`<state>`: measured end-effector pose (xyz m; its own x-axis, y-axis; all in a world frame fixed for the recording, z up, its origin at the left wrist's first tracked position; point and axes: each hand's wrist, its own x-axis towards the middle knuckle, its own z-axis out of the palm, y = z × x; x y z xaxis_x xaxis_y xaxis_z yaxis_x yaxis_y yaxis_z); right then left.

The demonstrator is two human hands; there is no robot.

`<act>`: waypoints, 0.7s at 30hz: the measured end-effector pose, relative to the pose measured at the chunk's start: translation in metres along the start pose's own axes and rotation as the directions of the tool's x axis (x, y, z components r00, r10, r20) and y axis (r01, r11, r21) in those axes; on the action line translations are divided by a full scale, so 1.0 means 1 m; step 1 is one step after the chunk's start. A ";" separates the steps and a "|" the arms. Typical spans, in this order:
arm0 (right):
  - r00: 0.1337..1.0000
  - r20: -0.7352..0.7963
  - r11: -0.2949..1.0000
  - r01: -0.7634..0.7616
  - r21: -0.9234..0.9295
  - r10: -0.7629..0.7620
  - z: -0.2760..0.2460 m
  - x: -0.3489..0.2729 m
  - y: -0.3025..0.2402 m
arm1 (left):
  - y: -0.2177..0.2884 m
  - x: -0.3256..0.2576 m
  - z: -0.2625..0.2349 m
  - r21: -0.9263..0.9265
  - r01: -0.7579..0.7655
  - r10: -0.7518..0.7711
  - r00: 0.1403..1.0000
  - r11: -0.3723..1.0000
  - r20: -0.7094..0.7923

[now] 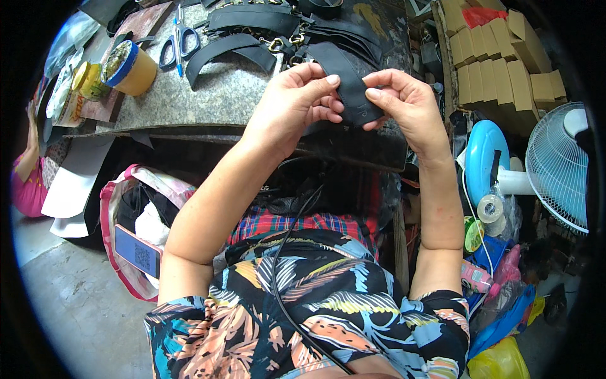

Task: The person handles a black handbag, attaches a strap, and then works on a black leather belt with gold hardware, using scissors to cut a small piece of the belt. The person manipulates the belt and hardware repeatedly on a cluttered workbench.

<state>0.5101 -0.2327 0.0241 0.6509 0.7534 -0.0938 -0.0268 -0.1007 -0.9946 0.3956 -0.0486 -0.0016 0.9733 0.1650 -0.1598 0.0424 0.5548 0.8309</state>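
Between my two hands, over the near edge of the worktable, is a wide black strap that looks like leather or webbing. My left hand pinches its left side between thumb and fingers. The strap's right side, near its lower end, is pinched by my right hand. Just beyond my hands lie more black straps with metal rings and clips. A curved black strap rests to the left of them. Fingers cover part of the held piece.
Blue-handled scissors, a pen and a blue-rimmed tub stand on the grey tabletop. A bag holding a phone is below left. Right are cartons and a fan. Another person's arm shows far left.
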 end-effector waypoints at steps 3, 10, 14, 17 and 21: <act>0.998 0.068 0.997 0.007 -0.073 -0.002 -0.004 -0.004 -0.003 | 0.007 -0.006 -0.005 0.118 -0.103 0.108 0.993 0.988 -0.039; 0.890 -0.155 0.851 0.341 -0.399 -0.429 -0.019 -0.006 -0.009 | 0.060 -0.044 -0.034 0.769 -0.217 0.302 0.953 0.601 0.032; 0.875 0.222 0.771 0.485 -0.413 -0.431 0.004 -0.018 -0.003 | 0.042 -0.053 -0.020 0.829 -0.434 0.156 0.901 0.352 0.405; 0.943 0.296 0.874 0.268 -0.406 -0.151 0.012 -0.030 -0.001 | 0.032 -0.056 -0.014 0.876 -0.417 0.134 0.908 0.243 0.396; 0.968 0.188 0.830 0.240 -0.503 -0.166 0.002 -0.038 0.001 | 0.040 -0.069 -0.022 0.902 -0.326 0.100 0.945 0.284 0.311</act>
<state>0.4835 -0.2604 0.0262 0.4922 0.8680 0.0656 0.5157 -0.2300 -0.8253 0.3253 -0.0201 0.0306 0.9943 -0.0419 0.0975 -0.1020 -0.6313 0.7688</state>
